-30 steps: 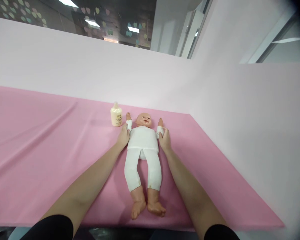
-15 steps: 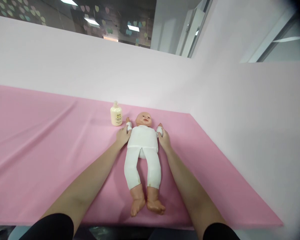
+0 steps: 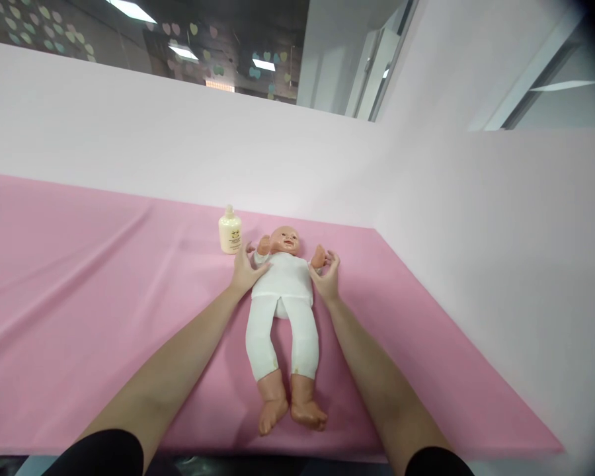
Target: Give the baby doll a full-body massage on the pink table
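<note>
A baby doll [image 3: 282,297] in a white top and white trousers lies on its back on the pink cloth [image 3: 79,277], head away from me, bare feet towards me. My left hand [image 3: 245,270] holds the doll's arm on the left side, which is bent up beside the head. My right hand [image 3: 326,274] holds the doll's other arm, also raised near the shoulder, with some fingers spread. A small cream bottle [image 3: 230,231] stands upright just left of the doll's head, a little beyond my left hand.
Pale pink panels [image 3: 476,218] wall in the surface at the back and on the right. The pink cloth stretches far to the left. Its front edge [image 3: 357,455] runs just below the doll's feet.
Both doll arms, which lay spread outwards, have been folded up and inwards towards the head. My hands moved slightly inwards with them.
</note>
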Tool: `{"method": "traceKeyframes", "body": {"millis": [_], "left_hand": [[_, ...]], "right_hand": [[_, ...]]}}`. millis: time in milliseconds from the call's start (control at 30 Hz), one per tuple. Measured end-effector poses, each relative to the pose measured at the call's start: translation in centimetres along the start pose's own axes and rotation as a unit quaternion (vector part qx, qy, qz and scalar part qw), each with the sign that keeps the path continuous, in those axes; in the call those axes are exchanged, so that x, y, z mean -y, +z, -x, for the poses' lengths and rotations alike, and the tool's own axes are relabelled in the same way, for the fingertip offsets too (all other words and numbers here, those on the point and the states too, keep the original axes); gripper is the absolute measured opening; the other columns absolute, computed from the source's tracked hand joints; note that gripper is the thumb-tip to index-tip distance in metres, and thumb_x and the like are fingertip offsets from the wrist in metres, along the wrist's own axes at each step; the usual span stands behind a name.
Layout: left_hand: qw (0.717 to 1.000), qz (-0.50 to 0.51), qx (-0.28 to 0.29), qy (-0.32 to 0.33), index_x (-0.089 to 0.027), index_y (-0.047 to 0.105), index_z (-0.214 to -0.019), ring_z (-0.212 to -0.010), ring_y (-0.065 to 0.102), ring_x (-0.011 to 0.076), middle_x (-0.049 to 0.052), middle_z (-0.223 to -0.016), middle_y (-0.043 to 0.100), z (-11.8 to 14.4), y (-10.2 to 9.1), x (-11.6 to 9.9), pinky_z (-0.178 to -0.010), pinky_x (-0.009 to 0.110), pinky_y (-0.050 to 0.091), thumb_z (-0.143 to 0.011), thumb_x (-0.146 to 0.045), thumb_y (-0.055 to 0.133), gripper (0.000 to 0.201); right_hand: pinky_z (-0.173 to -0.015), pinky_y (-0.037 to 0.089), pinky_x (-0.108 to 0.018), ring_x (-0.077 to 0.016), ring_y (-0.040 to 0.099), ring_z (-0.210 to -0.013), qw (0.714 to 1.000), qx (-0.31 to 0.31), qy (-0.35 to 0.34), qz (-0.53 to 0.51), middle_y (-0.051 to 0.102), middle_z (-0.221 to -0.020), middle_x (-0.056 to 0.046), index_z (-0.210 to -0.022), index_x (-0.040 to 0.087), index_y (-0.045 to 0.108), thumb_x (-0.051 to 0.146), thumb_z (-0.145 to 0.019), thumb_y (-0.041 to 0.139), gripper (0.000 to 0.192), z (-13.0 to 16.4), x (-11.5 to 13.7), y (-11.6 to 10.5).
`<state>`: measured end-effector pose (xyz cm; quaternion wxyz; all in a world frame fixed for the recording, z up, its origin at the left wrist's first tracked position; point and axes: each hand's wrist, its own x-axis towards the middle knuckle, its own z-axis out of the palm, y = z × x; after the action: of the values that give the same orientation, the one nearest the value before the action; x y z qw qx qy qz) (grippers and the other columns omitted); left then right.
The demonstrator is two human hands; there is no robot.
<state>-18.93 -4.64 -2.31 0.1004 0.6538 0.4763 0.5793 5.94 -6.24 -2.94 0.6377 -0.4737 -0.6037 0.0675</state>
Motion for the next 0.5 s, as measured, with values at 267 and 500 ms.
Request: {"method": "traceKeyframes", "body": {"millis": [267,500], "left_hand": [[0.992,-0.011,0.067,0.110,-0.020,0.049,-0.081,-0.081,0.055,0.0180,0.002,-0.083,0.057,0.2,-0.7,-0.8,-0.080,0.034,0.045,-0.073,-0.032,0.063,0.021],[0.993,0.005,0.095,0.068,-0.019,0.050,-0.090,-0.081,0.056,0.0190,0.004,-0.087,0.058,0.3,-0.5,-0.7,-0.079,0.035,0.048,-0.073,-0.038,0.064,0.028]], "right_hand": [[-0.073,0.041,-0.033,-0.0171,0.047,-0.071,0.977,0.111,-0.163,0.083,0.049,-0.069,0.000,-0.069,0.022,0.043,0.032,-0.079,0.056,0.018,0.4,2.3,-0.7],[-0.078,0.044,-0.036,-0.0199,0.053,-0.081,0.980,0.126,-0.128,0.081,0.056,-0.082,-0.004,-0.087,0.021,0.049,0.036,-0.079,0.055,0.018,0.5,1.2,-0.5]]}}
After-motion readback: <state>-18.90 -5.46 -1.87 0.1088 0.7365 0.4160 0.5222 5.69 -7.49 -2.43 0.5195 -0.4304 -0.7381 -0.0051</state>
